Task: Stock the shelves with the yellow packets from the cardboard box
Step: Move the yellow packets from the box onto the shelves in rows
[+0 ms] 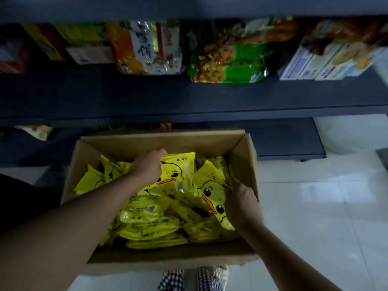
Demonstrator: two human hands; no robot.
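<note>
Both hands (148, 168) (241, 203) grip packets (178, 168).

The cardboard box (134, 143) sits on the floor (315, 206) directly in front of the shelves (189, 97), its far wall close to the lowest shelf's front edge. The packets (151, 219) lie heaped inside the box, filling it from wall to wall. The left hand (148, 168) is in the far left part of the box, gripping a packet that stands up above the heap. The right hand (241, 204) is against the right wall, holding another packet at its edge. On the shelf above and behind the box, bags (226, 59) lie in the middle with cartons (321, 64) to their right. The person's feet (189, 280) are just behind the near wall.
</note>
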